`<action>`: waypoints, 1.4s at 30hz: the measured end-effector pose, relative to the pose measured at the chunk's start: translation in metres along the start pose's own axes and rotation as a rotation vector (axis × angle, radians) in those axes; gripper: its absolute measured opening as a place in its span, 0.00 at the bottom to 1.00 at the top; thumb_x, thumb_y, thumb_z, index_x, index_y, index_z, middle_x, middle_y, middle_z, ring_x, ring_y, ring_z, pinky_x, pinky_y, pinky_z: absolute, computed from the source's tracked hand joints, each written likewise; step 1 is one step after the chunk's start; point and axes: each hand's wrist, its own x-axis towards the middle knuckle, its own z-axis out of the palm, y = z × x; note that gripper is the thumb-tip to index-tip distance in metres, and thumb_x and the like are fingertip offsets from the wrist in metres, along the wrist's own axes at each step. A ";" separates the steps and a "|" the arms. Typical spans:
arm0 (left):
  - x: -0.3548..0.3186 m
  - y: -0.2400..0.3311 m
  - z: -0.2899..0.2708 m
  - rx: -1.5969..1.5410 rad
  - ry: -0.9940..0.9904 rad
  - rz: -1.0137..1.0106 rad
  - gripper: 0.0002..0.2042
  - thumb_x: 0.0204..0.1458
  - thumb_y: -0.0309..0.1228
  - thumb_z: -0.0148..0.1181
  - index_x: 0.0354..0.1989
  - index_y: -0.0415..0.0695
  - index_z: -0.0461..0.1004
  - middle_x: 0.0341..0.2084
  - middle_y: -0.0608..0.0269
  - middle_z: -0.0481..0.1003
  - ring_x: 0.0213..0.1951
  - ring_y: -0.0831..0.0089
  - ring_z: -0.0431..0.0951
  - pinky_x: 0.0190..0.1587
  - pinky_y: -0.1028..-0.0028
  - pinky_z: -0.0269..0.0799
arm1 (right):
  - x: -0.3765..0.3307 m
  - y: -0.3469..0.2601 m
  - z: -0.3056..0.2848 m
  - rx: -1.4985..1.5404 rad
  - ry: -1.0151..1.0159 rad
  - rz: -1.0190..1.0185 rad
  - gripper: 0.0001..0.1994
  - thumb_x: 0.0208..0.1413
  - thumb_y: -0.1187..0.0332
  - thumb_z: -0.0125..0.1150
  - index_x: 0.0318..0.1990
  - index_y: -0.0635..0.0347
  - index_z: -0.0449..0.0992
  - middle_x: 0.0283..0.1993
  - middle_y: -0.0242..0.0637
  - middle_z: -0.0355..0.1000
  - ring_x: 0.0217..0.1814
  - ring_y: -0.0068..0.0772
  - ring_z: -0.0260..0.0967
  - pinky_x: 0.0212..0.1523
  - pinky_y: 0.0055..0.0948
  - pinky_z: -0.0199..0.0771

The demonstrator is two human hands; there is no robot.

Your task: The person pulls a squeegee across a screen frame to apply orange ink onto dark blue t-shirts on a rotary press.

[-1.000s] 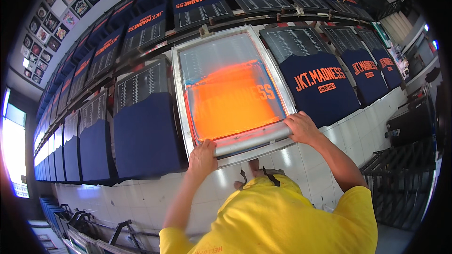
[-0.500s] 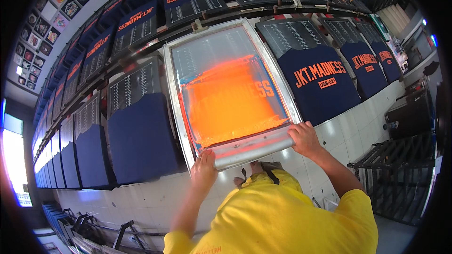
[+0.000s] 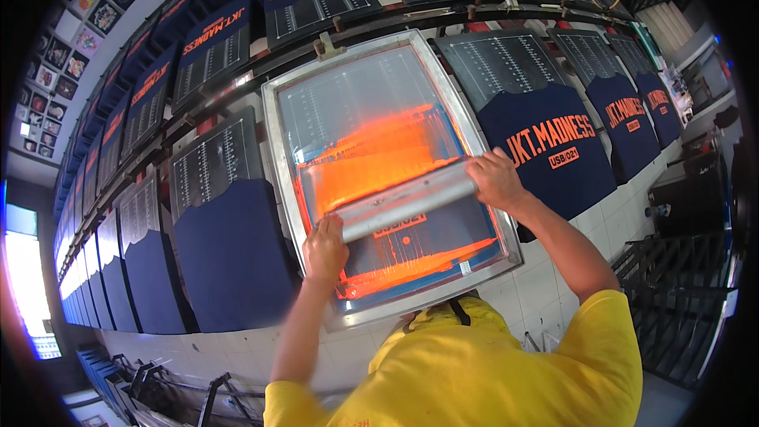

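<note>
Both my hands grip a silver squeegee (image 3: 407,202), which lies slantwise across the middle of a metal-framed printing screen (image 3: 277,122). My left hand (image 3: 325,251) is closed around its left end, and my right hand (image 3: 496,178) around its right end. Beyond the squeegee, bright orange ink (image 3: 371,158) covers the mesh. On the near side the mesh is mostly wiped, so a dark blue surface and part of the design show through. A ragged orange ink strip (image 3: 411,269) runs along the near end. The squeegee's blade edge is hidden.
To the right, a navy shirt (image 3: 545,170) with orange lettering covers part of a black printing board (image 3: 502,59). A plain navy shirt (image 3: 232,253) is on the left-hand board. Rows of similar boards continue both ways and behind. A black metal rack (image 3: 672,292) stands at right.
My hands have pushed the squeegee away from me, from the screen's near end to its middle. The near mesh, orange before, is now mostly wiped.
</note>
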 end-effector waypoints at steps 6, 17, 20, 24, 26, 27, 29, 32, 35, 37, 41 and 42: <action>0.070 -0.032 0.007 -0.022 -0.020 -0.052 0.17 0.37 0.18 0.65 0.40 0.41 0.76 0.37 0.54 0.79 0.38 0.52 0.81 0.40 0.59 0.80 | 0.071 0.041 0.016 -0.007 -0.066 0.039 0.10 0.37 0.71 0.70 0.29 0.60 0.76 0.31 0.38 0.76 0.40 0.40 0.75 0.46 0.38 0.67; 0.041 -0.024 -0.034 -0.091 -0.048 -0.097 0.13 0.43 0.17 0.56 0.39 0.40 0.77 0.33 0.47 0.79 0.36 0.49 0.81 0.40 0.55 0.78 | 0.050 0.000 -0.015 0.042 -0.066 0.068 0.09 0.39 0.70 0.69 0.31 0.56 0.77 0.33 0.35 0.75 0.40 0.39 0.74 0.45 0.40 0.64; -0.017 -0.005 -0.047 -0.106 -0.031 -0.065 0.16 0.39 0.15 0.57 0.40 0.41 0.76 0.33 0.52 0.78 0.37 0.52 0.80 0.38 0.57 0.78 | -0.003 -0.031 -0.026 0.072 0.022 0.009 0.10 0.38 0.74 0.66 0.31 0.57 0.75 0.35 0.35 0.74 0.39 0.39 0.72 0.43 0.40 0.63; -0.088 0.030 -0.069 -0.133 -0.019 -0.056 0.19 0.34 0.13 0.57 0.38 0.40 0.76 0.40 0.59 0.78 0.40 0.58 0.80 0.40 0.64 0.79 | -0.068 -0.076 -0.034 0.125 0.029 0.012 0.13 0.35 0.77 0.63 0.33 0.58 0.74 0.38 0.35 0.74 0.40 0.39 0.70 0.43 0.39 0.62; -0.112 0.036 -0.067 -0.122 -0.025 -0.061 0.18 0.34 0.14 0.58 0.38 0.41 0.76 0.42 0.60 0.78 0.43 0.60 0.81 0.42 0.66 0.80 | -0.089 -0.094 -0.038 0.129 0.016 0.037 0.13 0.35 0.77 0.63 0.34 0.59 0.74 0.39 0.35 0.74 0.41 0.39 0.71 0.43 0.39 0.62; -0.122 0.038 -0.066 -0.112 -0.027 -0.066 0.18 0.35 0.14 0.58 0.38 0.41 0.77 0.42 0.61 0.78 0.44 0.61 0.81 0.43 0.67 0.80 | -0.095 -0.102 -0.043 0.141 0.006 0.041 0.13 0.35 0.77 0.63 0.34 0.59 0.74 0.39 0.36 0.74 0.41 0.38 0.71 0.43 0.39 0.62; -0.136 0.040 -0.060 -0.084 -0.008 -0.057 0.17 0.36 0.15 0.58 0.38 0.41 0.77 0.42 0.61 0.79 0.45 0.63 0.81 0.43 0.68 0.80 | -0.104 -0.112 -0.043 0.136 -0.002 0.039 0.13 0.36 0.77 0.62 0.34 0.59 0.74 0.40 0.36 0.74 0.42 0.38 0.71 0.43 0.38 0.63; -0.144 0.035 -0.041 -0.052 0.058 -0.015 0.14 0.38 0.17 0.59 0.37 0.41 0.78 0.42 0.61 0.80 0.47 0.64 0.81 0.44 0.69 0.80 | -0.108 -0.116 -0.035 0.087 0.018 0.013 0.11 0.37 0.77 0.62 0.33 0.60 0.74 0.40 0.34 0.73 0.41 0.37 0.70 0.43 0.37 0.63; -0.125 0.020 -0.036 -0.074 0.045 -0.014 0.16 0.36 0.17 0.60 0.38 0.41 0.78 0.43 0.61 0.80 0.48 0.64 0.81 0.45 0.69 0.80 | -0.091 -0.105 -0.027 0.044 -0.050 0.026 0.09 0.38 0.77 0.60 0.32 0.60 0.73 0.40 0.35 0.73 0.38 0.37 0.69 0.43 0.37 0.63; -0.103 0.012 -0.038 -0.107 0.029 -0.026 0.17 0.35 0.16 0.60 0.38 0.41 0.78 0.43 0.61 0.79 0.48 0.64 0.81 0.45 0.68 0.80 | -0.073 -0.099 -0.021 0.051 -0.009 0.023 0.09 0.38 0.78 0.59 0.31 0.60 0.72 0.39 0.36 0.73 0.37 0.38 0.68 0.42 0.37 0.63; -0.053 -0.025 -0.024 -0.103 0.038 0.031 0.20 0.32 0.16 0.61 0.39 0.41 0.77 0.43 0.62 0.79 0.48 0.63 0.80 0.44 0.67 0.80 | -0.033 -0.075 -0.004 0.004 -0.011 0.024 0.09 0.37 0.80 0.58 0.30 0.61 0.72 0.38 0.37 0.73 0.36 0.38 0.68 0.42 0.38 0.63; -0.037 -0.031 -0.024 -0.124 0.058 0.044 0.19 0.32 0.15 0.60 0.38 0.42 0.77 0.41 0.61 0.79 0.45 0.61 0.81 0.42 0.67 0.80 | -0.019 -0.069 -0.003 0.008 -0.020 0.031 0.09 0.37 0.80 0.58 0.30 0.61 0.72 0.36 0.38 0.72 0.37 0.40 0.68 0.42 0.38 0.64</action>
